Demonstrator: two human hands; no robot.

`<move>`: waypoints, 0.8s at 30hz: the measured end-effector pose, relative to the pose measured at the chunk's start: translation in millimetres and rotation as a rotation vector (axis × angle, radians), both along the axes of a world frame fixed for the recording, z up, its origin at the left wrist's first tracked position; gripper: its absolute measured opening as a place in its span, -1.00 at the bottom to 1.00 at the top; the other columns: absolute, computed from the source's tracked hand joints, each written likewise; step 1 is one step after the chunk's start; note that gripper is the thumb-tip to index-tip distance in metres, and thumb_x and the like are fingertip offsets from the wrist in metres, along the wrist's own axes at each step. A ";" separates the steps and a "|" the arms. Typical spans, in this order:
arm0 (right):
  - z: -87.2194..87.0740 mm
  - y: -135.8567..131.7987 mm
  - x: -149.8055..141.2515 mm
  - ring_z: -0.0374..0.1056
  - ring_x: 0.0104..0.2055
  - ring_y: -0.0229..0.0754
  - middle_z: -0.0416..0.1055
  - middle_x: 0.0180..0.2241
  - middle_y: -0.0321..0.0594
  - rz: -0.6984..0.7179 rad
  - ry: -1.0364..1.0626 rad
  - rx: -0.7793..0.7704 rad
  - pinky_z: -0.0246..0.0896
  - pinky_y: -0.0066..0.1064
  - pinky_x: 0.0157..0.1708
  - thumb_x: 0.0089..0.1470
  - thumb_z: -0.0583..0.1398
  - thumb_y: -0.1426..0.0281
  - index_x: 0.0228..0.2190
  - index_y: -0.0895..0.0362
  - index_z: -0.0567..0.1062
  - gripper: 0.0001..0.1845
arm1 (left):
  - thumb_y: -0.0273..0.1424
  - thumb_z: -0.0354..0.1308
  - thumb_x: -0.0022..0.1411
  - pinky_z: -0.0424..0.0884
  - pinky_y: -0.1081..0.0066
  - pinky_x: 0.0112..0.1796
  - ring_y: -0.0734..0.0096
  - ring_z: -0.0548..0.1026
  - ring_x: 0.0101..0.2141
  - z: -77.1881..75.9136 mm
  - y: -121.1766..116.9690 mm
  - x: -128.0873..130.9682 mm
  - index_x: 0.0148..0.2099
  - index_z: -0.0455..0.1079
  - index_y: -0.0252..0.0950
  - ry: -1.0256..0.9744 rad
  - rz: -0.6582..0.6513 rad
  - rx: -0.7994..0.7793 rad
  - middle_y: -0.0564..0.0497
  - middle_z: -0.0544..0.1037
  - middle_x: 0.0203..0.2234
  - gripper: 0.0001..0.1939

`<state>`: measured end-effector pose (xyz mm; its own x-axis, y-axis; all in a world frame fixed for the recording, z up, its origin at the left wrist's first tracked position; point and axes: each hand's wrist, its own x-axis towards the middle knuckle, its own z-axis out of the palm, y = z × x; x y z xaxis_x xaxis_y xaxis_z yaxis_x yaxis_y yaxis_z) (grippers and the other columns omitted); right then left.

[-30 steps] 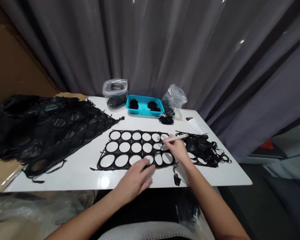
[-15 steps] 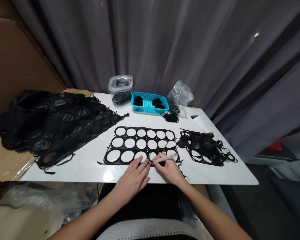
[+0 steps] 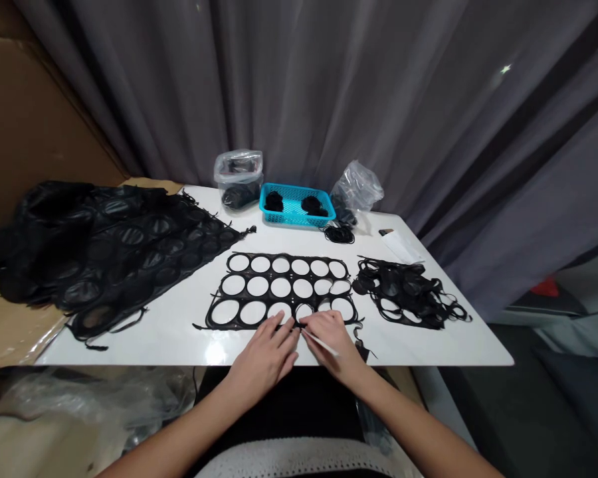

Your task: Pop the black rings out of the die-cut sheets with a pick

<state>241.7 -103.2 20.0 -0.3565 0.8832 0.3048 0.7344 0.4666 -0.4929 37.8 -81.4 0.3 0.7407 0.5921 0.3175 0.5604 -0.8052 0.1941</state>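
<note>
A black sheet with rows of round cut-outs [image 3: 254,299] lies flat on the white table [image 3: 169,338]. My left hand [image 3: 269,345] rests on its near edge, palm down with fingers stretched out. My right hand [image 3: 333,342] is closed around a slim white pen-like tool [image 3: 323,345], whose tip points at the near edge beside my left fingertips. Whether it is a pen or a blade I cannot tell. Thin black strands hang from the sheet near my right wrist, partly hidden by the hand.
Several black ring-patterned sheets [image 3: 109,245] are heaped at the left. A tangle of black scraps [image 3: 403,295] lies to the right. Along the back stand a clear plastic tub [image 3: 238,179], a blue basket [image 3: 298,216] with black bundles and a clear bag [image 3: 357,186]. White paper [image 3: 402,247] lies behind the scraps.
My right hand has turned, and the white tool has swung from pointing up and right to slanting down toward the table's front edge. My left hand has stayed nearly in place.
</note>
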 end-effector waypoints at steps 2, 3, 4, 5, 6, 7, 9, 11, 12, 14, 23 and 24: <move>0.8 3.4 3.7 0.34 -0.04 0.00 0.51 -0.10 -0.08 0.075 -0.101 0.065 0.01 -0.11 -0.02 0.16 0.09 0.57 -0.15 0.09 0.42 -0.75 | -0.42 0.05 0.38 0.25 -0.02 0.19 -0.07 0.25 0.25 0.4 0.7 -0.2 0.23 0.30 -0.31 0.017 -0.007 0.010 -0.15 0.42 0.17 -0.60; 2.7 9.5 7.7 0.33 -0.03 0.00 0.50 -0.09 -0.07 0.076 -0.138 0.085 0.00 -0.10 -0.01 0.14 0.08 0.58 -0.15 0.09 0.41 -0.73 | -0.42 0.05 0.38 0.26 -0.01 0.19 -0.08 0.25 0.25 0.7 1.1 -0.5 0.22 0.31 -0.32 0.026 -0.012 0.017 -0.15 0.41 0.17 -0.61; 5.4 18.7 13.4 0.33 -0.04 0.00 0.50 -0.11 -0.08 0.042 -0.162 0.100 -0.01 -0.11 -0.01 0.14 0.07 0.58 -0.16 0.08 0.41 -0.73 | -0.42 0.05 0.38 0.26 -0.01 0.19 -0.08 0.25 0.25 0.9 1.4 -0.8 0.21 0.32 -0.33 0.033 -0.018 0.025 -0.16 0.41 0.18 -0.62; 8.6 31.0 20.9 0.34 -0.06 -0.02 0.51 -0.14 -0.10 -0.032 -0.175 0.118 -0.02 -0.11 -0.01 0.15 0.06 0.57 -0.19 0.07 0.42 -0.75 | -0.42 0.05 0.38 0.27 -0.01 0.19 -0.09 0.25 0.24 1.0 1.6 -1.3 0.21 0.33 -0.34 0.040 -0.025 0.031 -0.15 0.40 0.19 -0.62; 12.2 45.6 29.9 0.34 -0.10 -0.03 0.52 -0.18 -0.12 -0.134 -0.179 0.137 -0.02 -0.12 -0.01 0.18 0.04 0.56 -0.23 0.07 0.42 -0.77 | -0.42 0.05 0.38 0.27 -0.01 0.19 -0.09 0.26 0.24 1.1 1.6 -2.0 0.20 0.33 -0.35 0.045 -0.029 0.034 -0.15 0.40 0.19 -0.63; 15.7 61.5 39.9 0.35 -0.16 -0.04 0.52 -0.25 -0.13 -0.259 -0.182 0.158 -0.01 -0.13 -0.03 0.20 0.02 0.53 -0.27 0.07 0.41 -0.80 | -0.42 0.05 0.38 0.27 -0.01 0.19 -0.10 0.26 0.24 1.3 1.3 -2.8 0.20 0.33 -0.35 0.048 -0.031 0.034 -0.15 0.40 0.20 -0.63; 22.0 92.4 59.5 0.34 -0.24 -0.02 0.49 -0.35 -0.12 -0.461 -0.177 0.178 0.01 -0.16 -0.09 0.21 0.03 0.46 -0.36 0.09 0.40 -0.84 | -0.42 0.07 0.38 0.28 -0.01 0.18 -0.09 0.26 0.24 2.1 0.2 -4.6 0.22 0.31 -0.34 0.045 -0.032 0.027 -0.14 0.40 0.19 -0.61; 26.0 115.0 72.6 0.34 -0.29 -0.04 0.48 -0.39 -0.15 -0.543 -0.105 0.146 0.05 -0.22 -0.15 0.19 0.05 0.41 -0.41 0.09 0.37 -0.85 | -0.43 0.08 0.37 0.29 -0.01 0.18 -0.07 0.26 0.24 5.1 -0.4 -6.0 0.22 0.30 -0.33 0.020 -0.030 0.009 -0.13 0.41 0.19 -0.60; 26.7 121.8 75.3 0.33 -0.32 -0.06 0.46 -0.41 -0.18 -0.541 -0.047 0.099 0.08 -0.26 -0.19 0.17 0.06 0.38 -0.44 0.08 0.35 -0.85 | -0.42 0.08 0.37 0.30 0.00 0.17 -0.04 0.27 0.24 7.5 0.1 -6.0 0.21 0.32 -0.31 -0.001 -0.029 -0.010 -0.12 0.42 0.17 -0.62; 25.2 125.9 72.2 0.32 -0.39 -0.11 0.42 -0.48 -0.26 -0.481 0.081 -0.039 0.10 -0.34 -0.29 0.16 0.09 0.33 -0.49 0.06 0.32 -0.82 | -0.40 0.08 0.38 0.31 0.06 0.17 0.04 0.29 0.22 13.3 4.2 -3.7 0.17 0.34 -0.28 -0.051 -0.021 -0.061 -0.11 0.43 0.15 -0.66; 7.5 93.1 28.7 0.42 -0.27 -0.15 0.52 -0.35 -0.28 -0.121 0.351 -0.411 0.23 -0.36 -0.22 0.13 0.19 0.30 -0.43 0.07 0.39 -0.85 | -0.24 0.10 0.38 0.29 0.03 0.17 -0.03 0.34 0.20 0.0 47.6 23.7 0.22 0.30 -0.37 -0.041 0.089 0.008 -0.23 0.40 0.19 -0.54; 6.9 91.6 28.1 0.42 -0.25 -0.14 0.53 -0.33 -0.28 -0.113 0.365 -0.419 0.23 -0.36 -0.19 0.14 0.19 0.31 -0.42 0.07 0.40 -0.87 | -0.24 0.10 0.38 0.29 0.04 0.17 -0.03 0.34 0.20 -2.4 48.4 24.3 0.22 0.31 -0.38 -0.030 0.091 0.010 -0.23 0.41 0.18 -0.55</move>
